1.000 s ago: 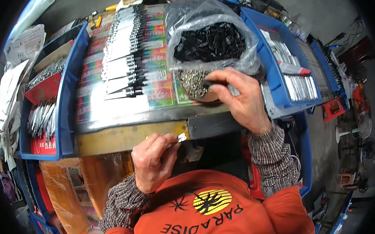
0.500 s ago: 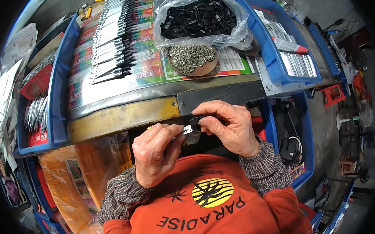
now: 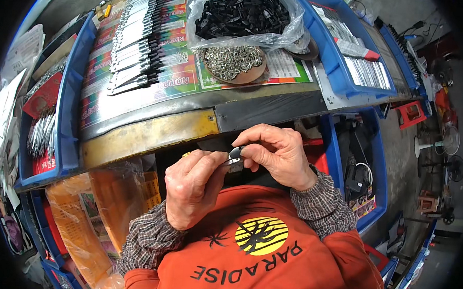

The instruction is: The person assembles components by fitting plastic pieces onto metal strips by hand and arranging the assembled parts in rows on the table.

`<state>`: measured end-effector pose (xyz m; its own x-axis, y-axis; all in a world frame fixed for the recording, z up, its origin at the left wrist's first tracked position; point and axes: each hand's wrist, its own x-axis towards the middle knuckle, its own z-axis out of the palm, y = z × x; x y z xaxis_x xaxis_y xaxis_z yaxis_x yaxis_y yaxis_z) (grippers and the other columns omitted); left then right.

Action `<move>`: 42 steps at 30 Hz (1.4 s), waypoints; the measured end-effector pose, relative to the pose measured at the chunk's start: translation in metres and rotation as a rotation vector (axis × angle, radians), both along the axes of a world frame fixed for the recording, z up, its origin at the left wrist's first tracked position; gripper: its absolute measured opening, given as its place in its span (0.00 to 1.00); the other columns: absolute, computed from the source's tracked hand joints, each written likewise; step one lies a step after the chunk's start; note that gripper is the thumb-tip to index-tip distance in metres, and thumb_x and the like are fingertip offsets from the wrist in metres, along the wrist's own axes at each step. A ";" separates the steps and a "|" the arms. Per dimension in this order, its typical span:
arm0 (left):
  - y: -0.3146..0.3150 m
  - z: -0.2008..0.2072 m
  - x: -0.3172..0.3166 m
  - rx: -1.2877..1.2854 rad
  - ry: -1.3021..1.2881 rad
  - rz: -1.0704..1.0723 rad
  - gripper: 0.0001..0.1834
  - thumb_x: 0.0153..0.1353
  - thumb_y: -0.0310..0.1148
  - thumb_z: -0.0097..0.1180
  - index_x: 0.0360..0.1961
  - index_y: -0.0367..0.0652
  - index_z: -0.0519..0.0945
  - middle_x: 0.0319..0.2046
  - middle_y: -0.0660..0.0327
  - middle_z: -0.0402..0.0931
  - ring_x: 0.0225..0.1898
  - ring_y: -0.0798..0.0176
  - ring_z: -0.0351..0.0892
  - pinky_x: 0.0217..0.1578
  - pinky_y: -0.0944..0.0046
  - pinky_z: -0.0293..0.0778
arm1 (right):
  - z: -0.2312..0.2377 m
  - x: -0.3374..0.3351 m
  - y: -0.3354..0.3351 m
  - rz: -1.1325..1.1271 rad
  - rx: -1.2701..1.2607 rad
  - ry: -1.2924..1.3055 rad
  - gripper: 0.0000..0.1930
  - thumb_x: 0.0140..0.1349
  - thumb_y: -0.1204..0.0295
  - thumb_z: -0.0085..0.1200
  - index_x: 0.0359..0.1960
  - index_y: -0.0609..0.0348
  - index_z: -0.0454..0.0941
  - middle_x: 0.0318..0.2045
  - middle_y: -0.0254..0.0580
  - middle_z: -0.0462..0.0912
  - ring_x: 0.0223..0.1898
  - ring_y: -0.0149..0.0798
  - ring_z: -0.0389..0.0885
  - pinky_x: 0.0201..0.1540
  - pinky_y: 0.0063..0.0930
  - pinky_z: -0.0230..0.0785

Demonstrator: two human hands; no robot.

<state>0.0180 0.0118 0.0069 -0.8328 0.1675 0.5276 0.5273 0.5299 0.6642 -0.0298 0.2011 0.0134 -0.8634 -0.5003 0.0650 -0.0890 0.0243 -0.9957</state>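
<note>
In front of my chest, just off the bench's near edge, my left hand [image 3: 190, 187] is closed in a pinch on a small flat metal strip [image 3: 232, 161]; most of it is hidden by the fingers. A small black plastic piece [image 3: 236, 152] sits between the thumb and forefinger of my right hand [image 3: 280, 156]. The black piece meets the end of the strip; whether it is around it or only against it I cannot tell. More such black pieces [image 3: 243, 17] fill a clear plastic bag [image 3: 195, 40] on the bench.
Small shiny metal parts [image 3: 230, 63] are heaped on a round brown dish [image 3: 253, 75]. Metal strips with black ends [image 3: 135, 40] lie in a long row at the left. Blue bins stand left [image 3: 68, 110] and right [image 3: 332, 63]. The bench edge [image 3: 153, 138] runs beyond my hands.
My hands have come closer together, and the black piece now meets the strip's end, whose cut-out tip showed bare before. The view has shifted slightly.
</note>
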 end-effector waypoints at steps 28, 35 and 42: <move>0.004 -0.029 0.014 0.009 -0.075 -0.056 0.12 0.44 0.18 0.63 0.32 0.38 0.78 0.24 0.57 0.77 0.24 0.58 0.77 0.24 0.64 0.71 | -0.027 0.005 0.011 0.182 0.156 0.320 0.12 0.55 0.73 0.62 0.39 0.65 0.77 0.31 0.41 0.80 0.31 0.35 0.81 0.31 0.27 0.72; 0.006 -0.030 0.021 0.048 -0.108 -0.067 0.12 0.42 0.17 0.63 0.31 0.38 0.79 0.25 0.57 0.78 0.24 0.58 0.78 0.24 0.64 0.71 | -0.030 0.015 0.013 0.161 0.213 0.449 0.12 0.54 0.74 0.61 0.39 0.63 0.75 0.30 0.42 0.79 0.28 0.39 0.80 0.29 0.28 0.72; 0.009 -0.037 0.024 0.052 -0.118 -0.069 0.12 0.42 0.17 0.63 0.31 0.38 0.79 0.24 0.57 0.78 0.22 0.58 0.77 0.23 0.64 0.70 | -0.042 0.022 0.013 0.144 0.207 0.453 0.10 0.55 0.75 0.60 0.38 0.62 0.75 0.29 0.42 0.79 0.27 0.42 0.80 0.28 0.30 0.71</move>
<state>0.0422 0.0207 -0.0302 -0.8772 0.2017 0.4358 0.4777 0.4586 0.7493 -0.0077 0.2138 -0.0284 -0.6929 -0.6541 0.3033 -0.5269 0.1722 -0.8323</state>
